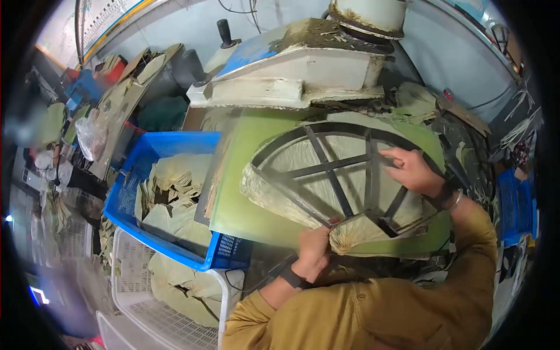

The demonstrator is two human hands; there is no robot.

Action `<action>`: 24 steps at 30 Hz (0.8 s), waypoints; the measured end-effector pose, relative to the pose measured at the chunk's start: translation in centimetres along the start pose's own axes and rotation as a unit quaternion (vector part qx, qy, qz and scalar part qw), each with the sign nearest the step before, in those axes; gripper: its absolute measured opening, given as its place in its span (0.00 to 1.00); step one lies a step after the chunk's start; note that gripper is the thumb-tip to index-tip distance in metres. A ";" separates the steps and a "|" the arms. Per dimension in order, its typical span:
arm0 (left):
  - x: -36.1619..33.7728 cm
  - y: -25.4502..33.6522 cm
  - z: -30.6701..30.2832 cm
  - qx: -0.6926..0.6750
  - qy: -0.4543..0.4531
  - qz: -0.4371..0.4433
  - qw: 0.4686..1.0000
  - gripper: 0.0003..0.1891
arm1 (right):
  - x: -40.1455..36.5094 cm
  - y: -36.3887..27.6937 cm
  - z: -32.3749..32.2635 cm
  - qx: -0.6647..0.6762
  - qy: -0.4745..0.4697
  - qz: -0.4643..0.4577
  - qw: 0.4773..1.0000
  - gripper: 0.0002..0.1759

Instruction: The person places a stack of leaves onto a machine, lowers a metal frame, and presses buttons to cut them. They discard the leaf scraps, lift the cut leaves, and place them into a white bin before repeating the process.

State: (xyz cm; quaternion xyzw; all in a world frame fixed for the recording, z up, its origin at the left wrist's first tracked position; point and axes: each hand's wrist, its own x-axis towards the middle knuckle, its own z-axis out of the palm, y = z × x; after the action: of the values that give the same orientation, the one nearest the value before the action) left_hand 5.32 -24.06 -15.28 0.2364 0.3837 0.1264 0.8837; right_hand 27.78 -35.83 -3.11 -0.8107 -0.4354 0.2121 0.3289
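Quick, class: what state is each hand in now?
Left hand: closed at the dark frame's near edge; exact grip hidden.
Right hand: fingers partly curled, over the frame; whether gripping cannot be told.

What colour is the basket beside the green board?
Bright blue basket; the head view shows it best.

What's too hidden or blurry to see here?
Left hand, head view: most fingertips hidden by the hand itself.
Blue basket, head view: bottom covered by leafy pieces.
Wall chart, head view: writing too small.
Far-left clutter, head view: blurred, cut off by dark edge.
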 end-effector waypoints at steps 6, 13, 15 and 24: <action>0.2 0.0 -0.1 -0.003 -0.003 -0.010 1.000 0.15 | 2.1 1.7 1.8 0.008 -0.031 0.002 0.999 0.22; -4.2 2.8 -1.9 -0.023 -0.090 -0.080 0.993 0.15 | 2.8 5.5 4.2 -0.030 -0.021 -0.061 0.998 0.23; -6.0 4.4 -3.6 0.132 -0.012 0.056 0.990 0.12 | 2.2 6.3 5.6 -0.118 0.091 -0.188 0.971 0.23; 1.7 13.6 -5.1 0.411 -0.014 0.436 0.800 0.37 | -1.8 4.5 -2.0 -0.052 0.051 -0.161 0.984 0.25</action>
State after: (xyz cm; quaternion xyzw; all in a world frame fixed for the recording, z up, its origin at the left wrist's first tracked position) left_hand 2.18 -10.12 -12.38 0.7214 0.2436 0.3257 0.5605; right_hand 30.58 -39.88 -4.83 -0.7558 -0.5534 0.0915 0.3379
